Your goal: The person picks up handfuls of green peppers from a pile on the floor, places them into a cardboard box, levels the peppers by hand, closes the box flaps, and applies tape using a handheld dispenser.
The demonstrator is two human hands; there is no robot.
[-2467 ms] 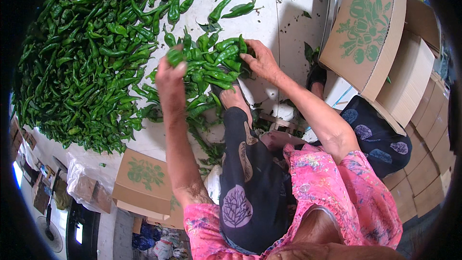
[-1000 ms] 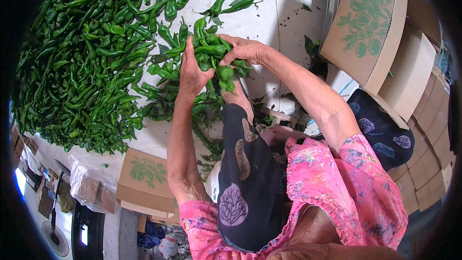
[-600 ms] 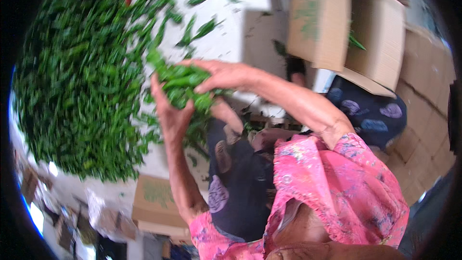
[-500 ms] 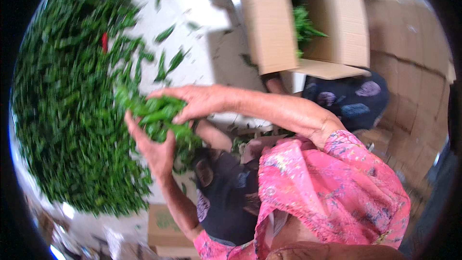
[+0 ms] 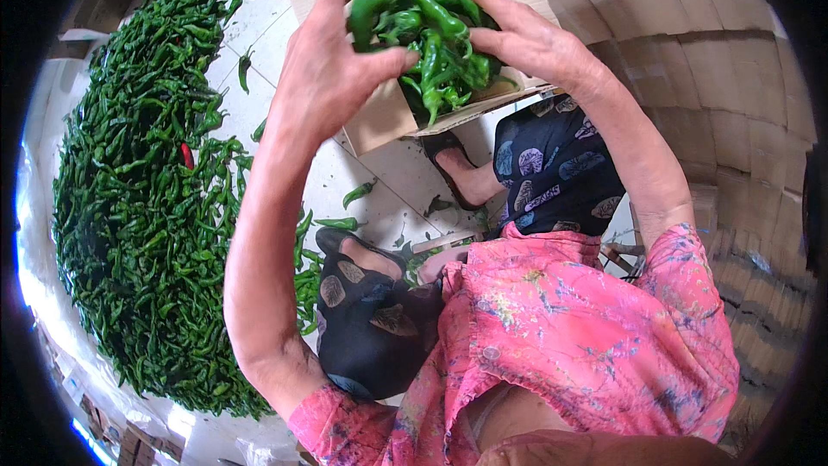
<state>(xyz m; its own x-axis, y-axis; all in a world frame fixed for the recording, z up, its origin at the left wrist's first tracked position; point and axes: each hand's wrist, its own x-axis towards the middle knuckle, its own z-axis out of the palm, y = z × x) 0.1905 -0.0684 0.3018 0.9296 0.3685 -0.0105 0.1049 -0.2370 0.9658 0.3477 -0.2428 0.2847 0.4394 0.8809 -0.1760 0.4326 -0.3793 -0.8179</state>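
A white tiled floor [image 5: 392,177] carries a broad heap of green peppers [image 5: 147,233] on the left, with flattened cardboard [image 5: 733,121] stacked at right. Both hands, the left hand [image 5: 332,60] and right hand [image 5: 526,34], clamp a bunch of peppers [image 5: 423,34] between the palms, just above an open cardboard box [image 5: 388,116]. The bunch lies jumbled, most pods with their long axes slanting down to the right.

Glossy, smooth-skinned green peppers [image 5: 427,30] at top centre, over a matt brown cardboard box [image 5: 388,116]. Smooth pale floor tiles [image 5: 392,185] mid-frame. Soft printed pink cloth shirt [image 5: 569,328] lower right.
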